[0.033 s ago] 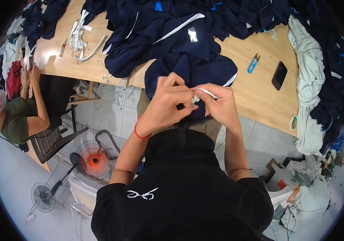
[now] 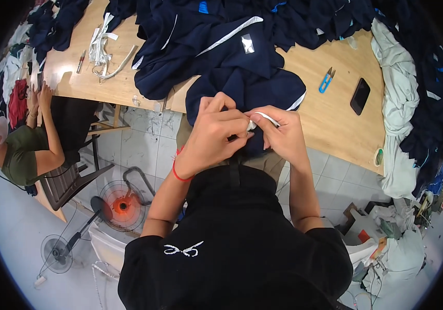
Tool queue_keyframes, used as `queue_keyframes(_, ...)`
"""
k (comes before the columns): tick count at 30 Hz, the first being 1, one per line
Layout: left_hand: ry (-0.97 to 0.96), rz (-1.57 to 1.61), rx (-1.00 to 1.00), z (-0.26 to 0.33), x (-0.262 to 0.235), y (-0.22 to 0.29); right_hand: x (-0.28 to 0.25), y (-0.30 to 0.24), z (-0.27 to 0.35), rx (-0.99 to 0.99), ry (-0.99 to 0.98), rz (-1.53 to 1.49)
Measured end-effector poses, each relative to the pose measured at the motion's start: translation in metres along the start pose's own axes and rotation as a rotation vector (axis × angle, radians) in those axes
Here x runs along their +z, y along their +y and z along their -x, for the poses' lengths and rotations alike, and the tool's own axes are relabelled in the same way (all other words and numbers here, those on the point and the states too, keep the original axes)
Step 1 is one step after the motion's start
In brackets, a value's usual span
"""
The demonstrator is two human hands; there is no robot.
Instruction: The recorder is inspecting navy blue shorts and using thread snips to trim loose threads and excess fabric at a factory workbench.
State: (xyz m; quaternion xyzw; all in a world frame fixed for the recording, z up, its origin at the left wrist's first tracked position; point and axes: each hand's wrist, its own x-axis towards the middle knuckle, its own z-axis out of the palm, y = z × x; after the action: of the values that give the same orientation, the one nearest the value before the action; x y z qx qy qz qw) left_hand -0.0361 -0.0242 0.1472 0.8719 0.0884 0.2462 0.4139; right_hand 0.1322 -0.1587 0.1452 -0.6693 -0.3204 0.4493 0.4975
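Observation:
My left hand, with a red band on its wrist, and my right hand are pressed close together in front of my chest. Both pinch a short white cord at the edge of a navy garment with white stripes. The garment hangs off the near edge of the wooden table onto my lap. The fingertips of both hands meet at the cord, and the cord's end is hidden between them.
Blue thread snips and a black phone lie on the table to the right. More navy garments are piled at the back, white strips at the left, pale cloth at the right. Another person sits at left; a fan stands on the floor.

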Motion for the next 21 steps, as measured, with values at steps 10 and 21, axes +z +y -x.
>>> queue_keyframes(10, 0.321, -0.244, 0.041, 0.017, 0.015, 0.008, 0.023, 0.017, -0.005, -0.128, 0.212, -0.059)
queue_keyframes(21, 0.249, 0.892, -0.647, 0.036, 0.018, -0.004, 0.018, -0.009, 0.009, -0.311, 0.008, 0.107)
